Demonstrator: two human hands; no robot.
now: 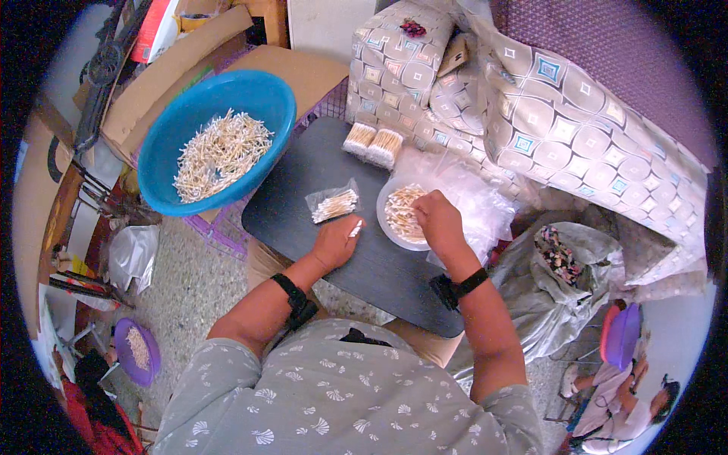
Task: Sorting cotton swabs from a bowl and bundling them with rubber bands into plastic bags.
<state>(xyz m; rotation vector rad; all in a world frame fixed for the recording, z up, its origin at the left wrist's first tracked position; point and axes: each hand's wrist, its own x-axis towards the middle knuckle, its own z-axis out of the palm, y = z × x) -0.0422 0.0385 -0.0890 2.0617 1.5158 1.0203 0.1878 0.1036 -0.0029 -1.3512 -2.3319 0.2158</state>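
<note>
My left hand (339, 241) is closed over the black board (303, 171), and white tips of cotton swabs show at its thumb side. Just beyond it lies a clear plastic bag (352, 191) with a bundle of cotton swabs (335, 205) in it. At the right, a white bowl (384, 227) holds loose cotton swabs (402, 211). My right hand (441, 221) is over this bowl's right side with fingers pinched together; what is between the fingertips is hidden. Two filled packs of cotton swabs (373, 144) stand together at the board's far edge.
A large blue basin (155, 174) of loose swabs stands at the far left. Clear plastic bags (478, 201) are heaped right of the bowl. Beyond is a patterned covered seat (569, 114); a grey sack (523, 303) stands at right. Other people sit at both lower edges.
</note>
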